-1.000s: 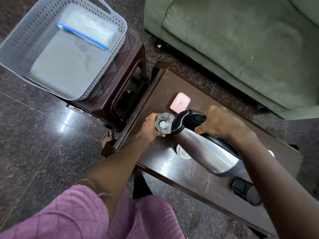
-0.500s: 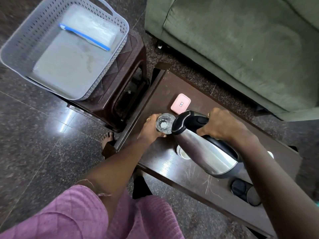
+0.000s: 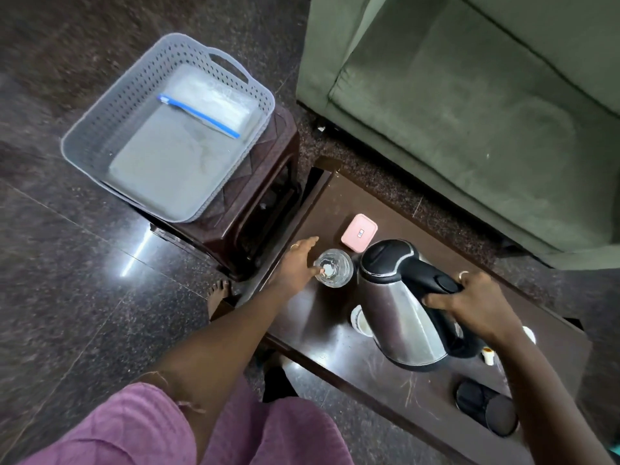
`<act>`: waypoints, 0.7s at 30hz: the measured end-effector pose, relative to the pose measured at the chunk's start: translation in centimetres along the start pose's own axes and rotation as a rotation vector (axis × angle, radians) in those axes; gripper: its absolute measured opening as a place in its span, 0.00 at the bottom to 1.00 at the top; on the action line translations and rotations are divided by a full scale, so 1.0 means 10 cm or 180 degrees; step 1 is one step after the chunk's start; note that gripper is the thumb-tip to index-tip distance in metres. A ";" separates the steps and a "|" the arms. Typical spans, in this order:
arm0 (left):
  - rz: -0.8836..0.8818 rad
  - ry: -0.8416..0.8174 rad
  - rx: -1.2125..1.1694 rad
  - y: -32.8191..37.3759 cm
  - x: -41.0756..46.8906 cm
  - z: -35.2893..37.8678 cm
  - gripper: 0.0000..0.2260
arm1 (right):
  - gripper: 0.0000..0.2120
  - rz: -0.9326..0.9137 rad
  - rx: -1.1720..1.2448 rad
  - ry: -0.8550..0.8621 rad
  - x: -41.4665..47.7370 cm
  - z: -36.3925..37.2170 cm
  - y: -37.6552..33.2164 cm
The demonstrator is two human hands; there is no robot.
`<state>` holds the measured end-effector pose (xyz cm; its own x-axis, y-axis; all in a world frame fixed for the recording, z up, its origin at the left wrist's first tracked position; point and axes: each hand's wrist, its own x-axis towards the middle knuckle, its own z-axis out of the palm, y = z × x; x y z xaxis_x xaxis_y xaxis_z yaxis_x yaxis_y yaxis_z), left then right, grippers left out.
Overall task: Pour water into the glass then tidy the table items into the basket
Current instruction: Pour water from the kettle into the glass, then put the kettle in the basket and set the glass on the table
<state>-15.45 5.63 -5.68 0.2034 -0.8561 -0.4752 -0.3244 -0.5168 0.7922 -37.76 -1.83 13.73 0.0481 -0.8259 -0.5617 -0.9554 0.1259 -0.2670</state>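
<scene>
A clear glass (image 3: 333,268) stands on the dark wooden table (image 3: 312,327). My left hand (image 3: 297,265) lies beside it with fingers stretched out, the thumb tip touching the rim. My right hand (image 3: 469,302) grips the black handle of a steel kettle (image 3: 399,307), which is nearly upright just right of the glass. A pink box (image 3: 359,232) lies behind the glass. The grey basket (image 3: 100,129) sits on a brown stool at upper left, holding a clear zip bag with a blue strip (image 3: 208,109).
A round black item (image 3: 486,406) lies near the table's front right edge. A white object (image 3: 359,322) shows partly behind the kettle, and small white items (image 3: 488,355) sit by my right wrist. A green sofa (image 3: 469,112) stands behind the table. My foot (image 3: 218,293) is on the floor.
The kettle has tipped back from pouring to nearly upright and moved right. My left hand has let go of the glass and opened its fingers. The camera view shifted up.
</scene>
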 end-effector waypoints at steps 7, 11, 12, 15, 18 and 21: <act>0.0436 0.1124 0.0210 -0.15 -0.09 -0.88 0.19 | 0.09 -0.0150 0.0800 0.0280 -0.09 -0.04 -0.32; 0.0399 0.1962 0.0160 -0.29 -0.12 -1.51 0.19 | 0.13 -0.0498 0.1530 0.0361 -0.08 0.06 -0.71; 0.0342 0.2148 0.0183 -0.33 -0.13 -1.67 0.19 | 0.13 -0.0601 0.1735 0.0375 -0.07 0.10 -0.83; 0.0013 0.2721 0.0006 -0.48 -0.13 -2.08 0.21 | 0.09 -0.0891 0.2267 0.0403 -0.07 0.25 -1.23; -0.0513 0.3187 -0.0197 -0.65 -0.10 -2.42 0.24 | 0.03 -0.1199 0.2776 0.0395 -0.06 0.43 -1.76; -0.0775 0.3106 -0.0134 -0.82 -0.07 -2.61 0.27 | 0.08 -0.1514 0.3201 0.0291 -0.01 0.65 -2.29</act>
<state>11.15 10.65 -1.83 0.9338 -0.3374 -0.1195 -0.1442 -0.6601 0.7372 -14.02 -1.02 14.84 0.2852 -0.9404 -0.1850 -0.1725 0.1395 -0.9751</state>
